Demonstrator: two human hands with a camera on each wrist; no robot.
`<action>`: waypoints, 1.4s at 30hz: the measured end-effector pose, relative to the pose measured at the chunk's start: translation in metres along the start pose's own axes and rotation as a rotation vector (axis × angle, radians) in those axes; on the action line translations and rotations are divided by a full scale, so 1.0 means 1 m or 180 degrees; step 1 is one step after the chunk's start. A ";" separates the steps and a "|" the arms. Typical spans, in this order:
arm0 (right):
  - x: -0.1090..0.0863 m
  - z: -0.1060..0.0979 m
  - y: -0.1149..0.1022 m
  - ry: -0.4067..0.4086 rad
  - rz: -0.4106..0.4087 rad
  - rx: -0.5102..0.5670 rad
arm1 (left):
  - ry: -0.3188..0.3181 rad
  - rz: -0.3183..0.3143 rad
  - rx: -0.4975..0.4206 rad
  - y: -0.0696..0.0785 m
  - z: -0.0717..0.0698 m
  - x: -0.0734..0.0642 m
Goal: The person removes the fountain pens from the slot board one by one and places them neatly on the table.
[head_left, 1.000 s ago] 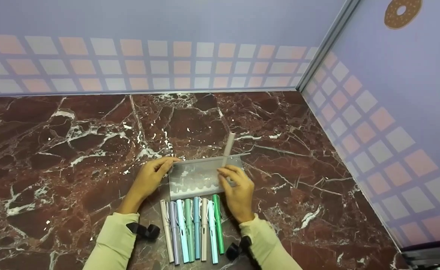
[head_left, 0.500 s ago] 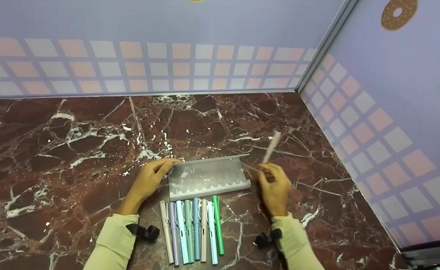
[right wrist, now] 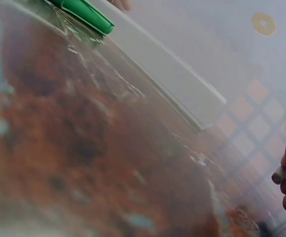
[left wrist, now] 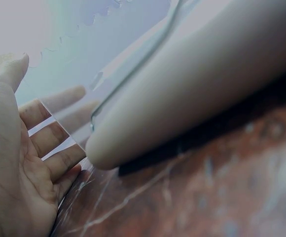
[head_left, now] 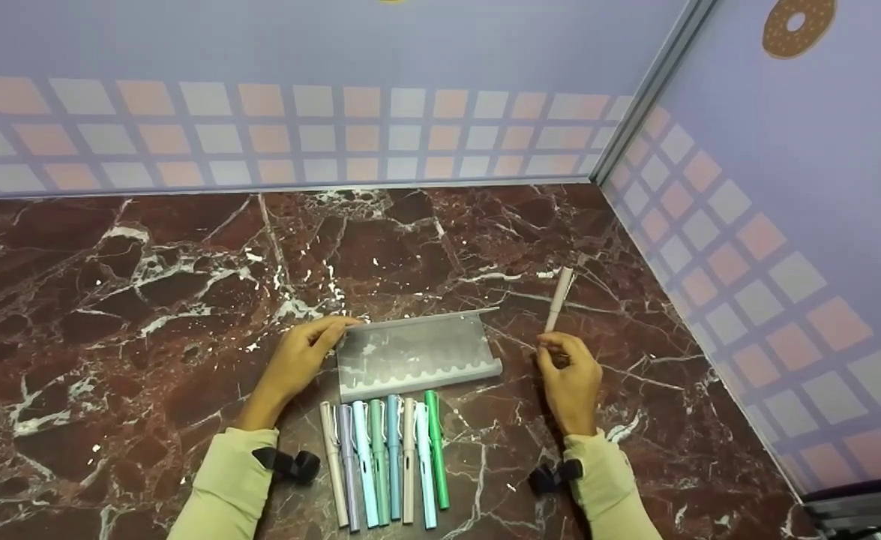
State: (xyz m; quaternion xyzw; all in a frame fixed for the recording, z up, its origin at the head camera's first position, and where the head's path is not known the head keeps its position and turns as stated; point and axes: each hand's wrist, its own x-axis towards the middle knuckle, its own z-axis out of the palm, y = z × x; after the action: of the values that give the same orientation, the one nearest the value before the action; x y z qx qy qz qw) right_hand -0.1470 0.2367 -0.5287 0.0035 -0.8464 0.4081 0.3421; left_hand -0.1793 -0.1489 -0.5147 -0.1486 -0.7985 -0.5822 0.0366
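A clear plastic pen rack (head_left: 418,341) with a row of scalloped notches stands mid-table. My left hand (head_left: 307,356) holds its left edge; in the left wrist view several fingers (left wrist: 59,143) show behind the clear panel, the thumb on the other side. To the right of the rack, apart from it, my right hand (head_left: 571,379) pinches a pale pinkish-beige pen (head_left: 560,296) near its lower end, the clip end pointing away. Only that pen's tip (right wrist: 280,176) and some fingertips show in the right wrist view.
Several capped pens lie side by side in front of the rack, from a beige pen (head_left: 334,465) at left to a green pen (head_left: 437,450) at right. The marbled tabletop (head_left: 148,315) meets a back wall (head_left: 298,45) and a right side wall (head_left: 830,187).
My right hand has carried the pale pen from over the rack to the right, away from it, and turned it so its clip shows. The left hand and the rack stay put.
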 end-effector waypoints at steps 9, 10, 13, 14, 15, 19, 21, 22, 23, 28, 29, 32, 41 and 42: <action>-0.018 -0.008 -0.011 -0.0181 0.0091 0.0015 | -0.0073 0.0026 0.0033 -0.001 0.001 0.001; -0.021 -0.009 -0.012 -0.0207 0.0076 0.0035 | -0.0066 0.0027 0.0035 -0.001 0.001 0.001; -0.033 -0.016 -0.017 -0.0249 -0.0017 0.0027 | -0.0052 0.0030 0.0036 -0.001 0.002 0.001; -0.037 -0.018 -0.019 -0.0254 -0.0063 0.0036 | -0.0065 0.0041 0.0035 0.000 0.001 0.001; -0.041 -0.021 -0.020 -0.0254 -0.0102 0.0056 | -0.0068 0.0049 0.0042 -0.001 0.001 0.001; -0.052 -0.027 -0.030 -0.0212 -0.0251 0.0087 | -0.0074 0.0069 0.0108 -0.001 0.000 0.003; -0.054 -0.027 -0.031 -0.0197 -0.0287 0.0089 | -0.0068 0.0054 0.0112 -0.001 -0.001 0.002; -0.054 -0.027 -0.032 -0.0202 -0.0294 0.0088 | -0.0063 0.0041 0.0116 -0.001 -0.001 0.002; -0.055 -0.027 -0.031 -0.0216 -0.0283 0.0093 | -0.0050 0.0033 0.0117 -0.001 0.000 0.001; -0.057 -0.029 -0.028 -0.0317 -0.0257 0.0150 | -0.0028 -0.0049 0.0115 -0.003 0.002 -0.001; -0.058 -0.029 -0.029 -0.0341 -0.0247 0.0173 | -0.0018 -0.0063 0.0115 -0.003 0.002 -0.001; -0.059 -0.028 -0.031 -0.0434 -0.0241 0.0261 | -0.0001 -0.0087 0.0107 -0.004 0.002 0.000; -0.074 -0.015 -0.051 -0.0685 -0.0337 0.0485 | 0.0022 0.0007 0.0082 -0.004 0.001 0.001; -0.076 -0.012 -0.054 -0.0705 -0.0361 0.0524 | 0.0019 0.0011 0.0085 -0.003 0.001 0.001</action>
State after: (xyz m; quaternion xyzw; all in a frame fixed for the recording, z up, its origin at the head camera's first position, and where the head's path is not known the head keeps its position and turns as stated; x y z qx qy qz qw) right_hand -0.0660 0.1882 -0.5305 0.1243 -0.8411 0.4532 0.2677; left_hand -0.1810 -0.1491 -0.5176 -0.1477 -0.8059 -0.5718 0.0420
